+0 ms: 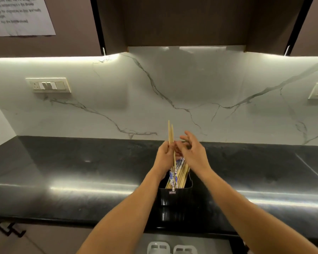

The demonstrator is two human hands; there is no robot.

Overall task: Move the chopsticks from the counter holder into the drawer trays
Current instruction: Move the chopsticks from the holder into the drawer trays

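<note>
Left hand gripping 2 chopsticks, right hand loosely spread above holder

The dark stone worktop is gleaming glossy, the black plastic holder is shining smooth, the pale wooden chopsticks are looking matt, some blue-and-white printed, the veined marble-like wall is showing a smooth sheen, and the brown cabinet is looking matt.

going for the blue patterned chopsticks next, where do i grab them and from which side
Take your grip on the blue patterned chopsticks by the part showing above the black holder, coming down from above. They stand packed among plain wooden chopsticks, lower ends hidden inside, so a pinch at the top is probably the only clear way in.
</note>
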